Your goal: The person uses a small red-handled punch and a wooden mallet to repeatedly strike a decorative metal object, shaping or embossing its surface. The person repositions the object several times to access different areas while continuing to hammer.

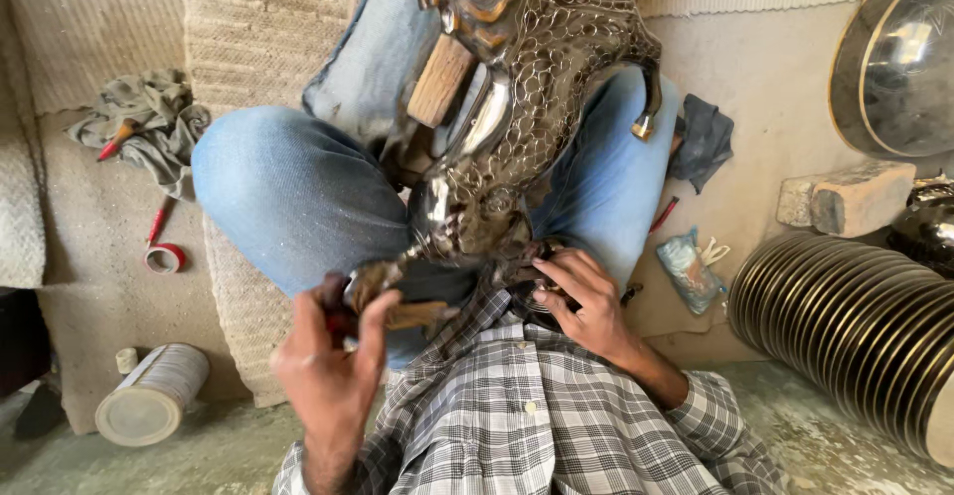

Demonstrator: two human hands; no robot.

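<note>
A dark, shiny metal animal figure [527,68] with a scale pattern lies along my lap, across my crossed legs in blue jeans [288,192]. A wooden block [439,80] is wedged against its upper part. My left hand [328,366] is closed on a small tool with a wooden handle [417,314], its tip at the figure's near end. My right hand [586,301] rests on that near end [477,222], fingers curled over the metal beside my checked shirt.
A row of stacked metal plates [845,326] stands at the right, with a brick [860,197] and a large round metal dish [894,58] behind. On the left lie a tin can [149,401], red tape roll [166,256] and rag [149,122]. A blue cloth [706,137] and plastic bag [691,268] lie beside my right knee.
</note>
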